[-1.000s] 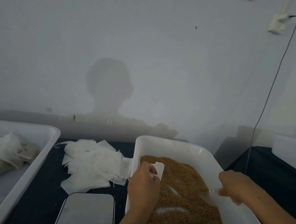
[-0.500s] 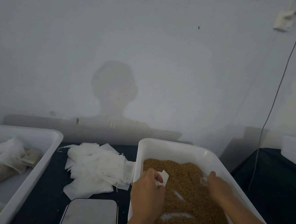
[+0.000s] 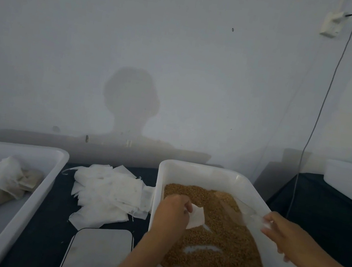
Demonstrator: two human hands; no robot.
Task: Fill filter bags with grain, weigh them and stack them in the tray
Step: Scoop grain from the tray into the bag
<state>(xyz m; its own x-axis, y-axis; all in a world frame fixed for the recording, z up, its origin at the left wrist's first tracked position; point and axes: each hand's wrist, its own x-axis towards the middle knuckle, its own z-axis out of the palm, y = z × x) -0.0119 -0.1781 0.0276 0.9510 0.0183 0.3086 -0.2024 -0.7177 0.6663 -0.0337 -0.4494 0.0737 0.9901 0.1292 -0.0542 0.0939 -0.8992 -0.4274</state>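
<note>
A white tub at centre right holds brown grain. My left hand pinches an empty white filter bag over the grain at the tub's left side. My right hand grips the handle of a clear plastic scoop, whose bowl carries grain and points toward the far side of the tub. A heap of empty filter bags lies on the dark table between the tubs. Filled bags lie in the white tray at the left. The scale's flat platform sits at the bottom centre.
The wall stands close behind the table. A grey cable hangs from a wall socket down behind the table's right part. Another white tub sits at the far right on a dark surface.
My right hand has drawn back from the middle of the grain to the tub's right side, lifting the scoop with grain in it. My left hand has kept the bag, now more unfolded.
</note>
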